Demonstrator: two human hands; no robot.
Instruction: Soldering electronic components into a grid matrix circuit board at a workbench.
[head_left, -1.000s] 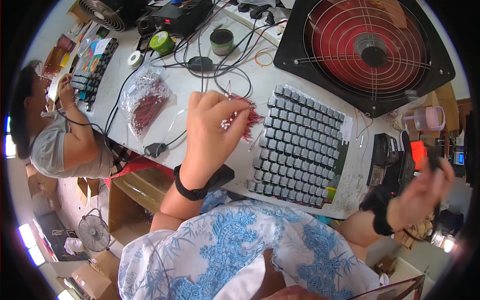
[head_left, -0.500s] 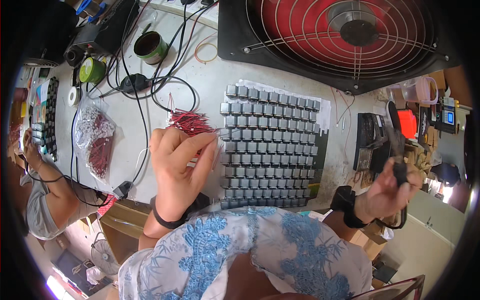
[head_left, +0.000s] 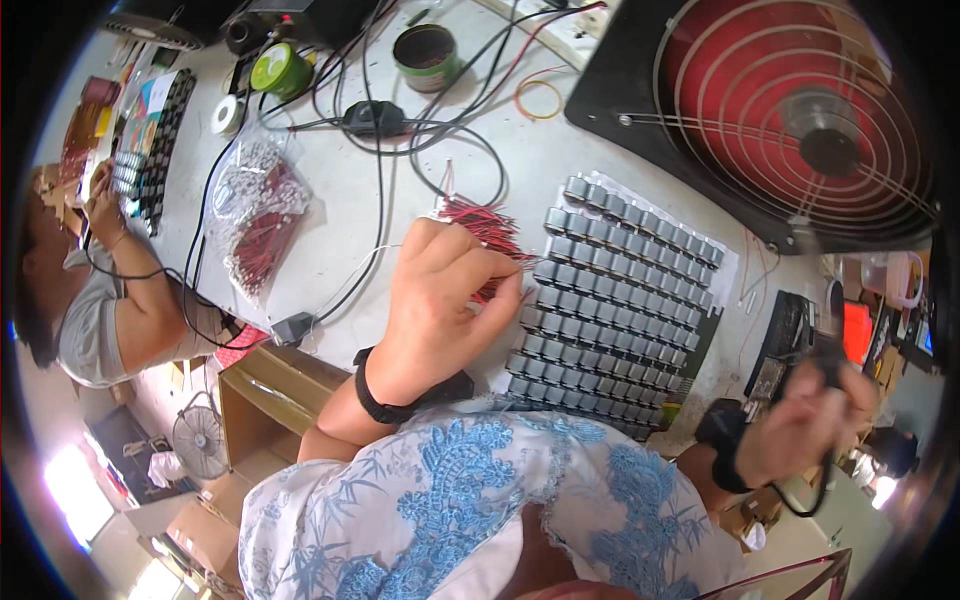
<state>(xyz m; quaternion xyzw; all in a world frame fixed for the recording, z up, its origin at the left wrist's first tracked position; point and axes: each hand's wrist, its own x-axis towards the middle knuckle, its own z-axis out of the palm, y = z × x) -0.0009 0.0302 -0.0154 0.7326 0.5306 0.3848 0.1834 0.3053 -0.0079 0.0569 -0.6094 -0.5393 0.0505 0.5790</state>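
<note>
My left hand (head_left: 440, 295) lies on the white table (head_left: 350, 200) and pinches thin red wires from a loose bundle of red wires (head_left: 480, 222). Just right of it lies a sheet packed with rows of small grey cylindrical parts (head_left: 625, 300); my fingertips touch its left edge. My right hand (head_left: 805, 425) hovers off the table's right end, blurred, closed around a dark tool (head_left: 828, 360) with a black cord hanging below. Both wrists wear black bands.
A big black box fan with red blades (head_left: 790, 110) fills the far right. A clear bag of red wires (head_left: 258, 215), black cables, a green roll (head_left: 275, 70) and a round tin (head_left: 425, 45) lie behind. Another person (head_left: 95, 310) works at the left end.
The view has swung and zoomed in on the table. My left hand stays on the red wire bundle. My right hand has dropped slightly with the dark tool.
</note>
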